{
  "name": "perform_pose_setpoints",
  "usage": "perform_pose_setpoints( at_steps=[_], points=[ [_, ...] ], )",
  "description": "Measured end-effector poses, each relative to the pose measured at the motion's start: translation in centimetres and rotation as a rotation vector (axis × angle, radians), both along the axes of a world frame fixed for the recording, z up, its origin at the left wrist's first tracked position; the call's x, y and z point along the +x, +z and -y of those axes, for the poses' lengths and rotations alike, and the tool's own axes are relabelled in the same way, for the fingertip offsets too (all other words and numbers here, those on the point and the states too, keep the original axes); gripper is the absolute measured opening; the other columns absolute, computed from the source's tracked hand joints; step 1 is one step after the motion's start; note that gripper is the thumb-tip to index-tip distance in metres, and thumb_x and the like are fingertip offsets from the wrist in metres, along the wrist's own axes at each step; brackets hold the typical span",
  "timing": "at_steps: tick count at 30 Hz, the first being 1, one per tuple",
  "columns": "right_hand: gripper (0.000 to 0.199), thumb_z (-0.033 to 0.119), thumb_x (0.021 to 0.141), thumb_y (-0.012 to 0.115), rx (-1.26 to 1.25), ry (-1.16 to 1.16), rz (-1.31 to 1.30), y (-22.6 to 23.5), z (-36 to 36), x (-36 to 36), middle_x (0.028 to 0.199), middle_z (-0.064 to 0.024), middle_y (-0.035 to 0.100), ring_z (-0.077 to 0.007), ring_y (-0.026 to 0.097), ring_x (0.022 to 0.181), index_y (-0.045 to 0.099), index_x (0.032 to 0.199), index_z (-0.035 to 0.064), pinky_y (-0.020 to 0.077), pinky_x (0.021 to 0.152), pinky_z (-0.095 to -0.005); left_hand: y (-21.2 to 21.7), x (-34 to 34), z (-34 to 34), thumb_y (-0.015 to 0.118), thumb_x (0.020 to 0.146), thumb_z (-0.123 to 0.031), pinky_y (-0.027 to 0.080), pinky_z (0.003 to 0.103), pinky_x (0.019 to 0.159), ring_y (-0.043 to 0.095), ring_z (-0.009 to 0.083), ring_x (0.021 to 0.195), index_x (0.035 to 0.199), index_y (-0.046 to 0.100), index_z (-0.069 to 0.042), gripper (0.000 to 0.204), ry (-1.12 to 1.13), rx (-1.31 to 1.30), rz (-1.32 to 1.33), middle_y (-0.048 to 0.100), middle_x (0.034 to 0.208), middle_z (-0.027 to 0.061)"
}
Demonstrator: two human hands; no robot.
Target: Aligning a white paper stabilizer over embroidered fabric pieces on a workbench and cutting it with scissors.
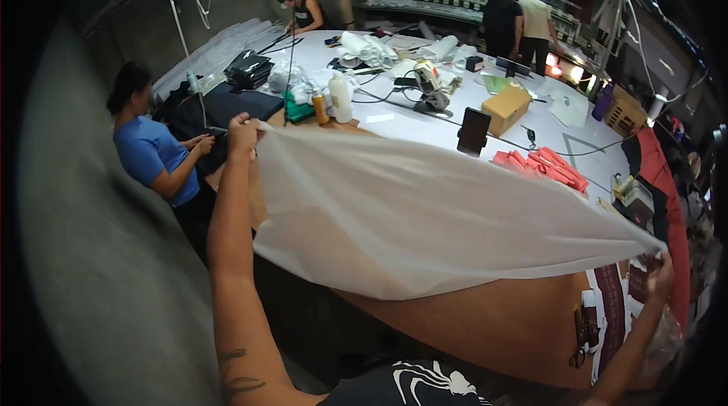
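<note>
A wide sheet of thin white fabric hangs stretched between my two hands, above the brown near part of the table. Raised at the upper left, my left hand is closed on one corner of it. Far out to the right, my right hand pinches the opposite corner. The cloth sags between them and is sheer enough that brown shows through. Part of the tabletop behind it is hidden.
Beyond the cloth lie folded coral fabric pieces, a phone on a stand, a cardboard box and a white bottle. Scissors and patterned maroon strips lie near right. A person in blue stands left; others work farther back.
</note>
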State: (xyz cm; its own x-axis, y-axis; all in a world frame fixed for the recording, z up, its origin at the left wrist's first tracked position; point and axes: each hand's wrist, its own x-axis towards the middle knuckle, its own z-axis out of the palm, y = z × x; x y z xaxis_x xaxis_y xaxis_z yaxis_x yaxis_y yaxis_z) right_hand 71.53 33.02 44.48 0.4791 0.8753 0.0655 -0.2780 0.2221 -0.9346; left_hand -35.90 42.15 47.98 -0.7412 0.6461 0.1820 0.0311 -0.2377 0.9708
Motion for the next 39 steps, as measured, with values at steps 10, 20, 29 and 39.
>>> perform_pose_setpoints(
  at_steps=[10,20,29,39],
  points=[
    [0.039,0.013,0.1,0.052,0.231,-0.067,0.135,5.0,6.2,-5.0,0.123,-0.0113,0.061,-0.0191,0.063,0.105,0.048,0.138,0.0037,0.0544,0.089,-0.0326,4.3,-6.1,-2.3,0.061,0.089,-0.004,0.059,0.034,0.083,0.063,0.0227,0.097,0.125,0.049,0.001,0.038,-0.069,0.309,-0.023,0.059,0.106,0.0117],
    [0.025,0.006,0.099,0.049,-0.189,0.034,0.175,-12.7,23.8,-13.2,0.116,-0.0069,0.058,-0.0183,0.059,0.101,0.054,0.122,0.0012,0.0503,0.088,-0.0347,-13.0,-3.0,14.1,0.053,0.095,-0.007,0.054,0.025,0.072,0.064,0.0158,0.086,0.115,0.053,-0.005,0.02,-0.062,0.0,0.172,0.062,0.105,0.0087],
    [0.021,0.007,0.095,0.054,-0.524,-0.091,0.235,-21.8,25.7,-13.3,0.092,0.002,0.059,-0.0067,0.051,0.078,0.063,0.113,0.0011,0.0423,0.072,-0.0214,-24.8,-0.7,17.0,0.055,0.095,-0.003,0.049,0.032,0.09,0.059,0.0209,0.104,0.122,0.051,-0.002,0.027,-0.087,-0.129,0.263,0.059,0.114,0.011],
    [0.022,0.004,0.089,0.054,-0.721,-0.1,0.508,-22.5,28.7,-15.3,0.092,0.0004,0.062,-0.0084,0.053,0.08,0.067,0.106,-0.0022,0.0431,0.075,-0.0233,-29.5,-1.4,20.3,0.059,0.089,0.001,0.049,0.028,0.082,0.061,0.0171,0.094,0.128,0.053,0.003,0.04,0.099,-0.465,0.006,0.062,0.107,0.0098]
  ],
)
